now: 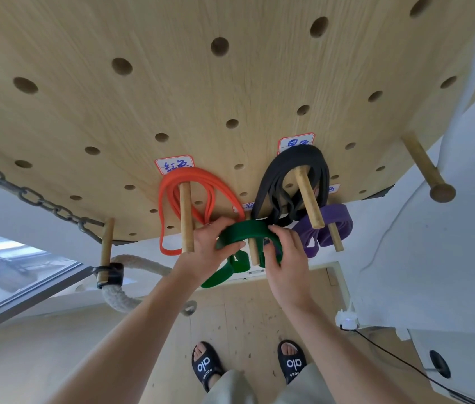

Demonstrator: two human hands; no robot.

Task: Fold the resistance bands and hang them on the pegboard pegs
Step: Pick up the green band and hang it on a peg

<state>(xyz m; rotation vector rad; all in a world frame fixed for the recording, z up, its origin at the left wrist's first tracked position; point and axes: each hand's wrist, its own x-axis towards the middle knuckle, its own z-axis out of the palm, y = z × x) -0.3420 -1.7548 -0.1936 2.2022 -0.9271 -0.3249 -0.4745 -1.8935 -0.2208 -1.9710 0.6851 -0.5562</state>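
Four resistance bands (201,182), six pegs (186,217), two hands (210,243).

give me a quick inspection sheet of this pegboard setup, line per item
surface: wooden pegboard with rows of round holes, several pegs and small paper labels.
job's things: orange band, black band and purple band each hang on a peg; green band is at the middle peg, part of it dangling below.
clutter: chain and thick rope on the left-hand peg.
grips: left hand and right hand both hold the green band.
cables: black cord runs from a white plug along the floor.
surroundings: white walls, a window at left, wood floor, black sandals.
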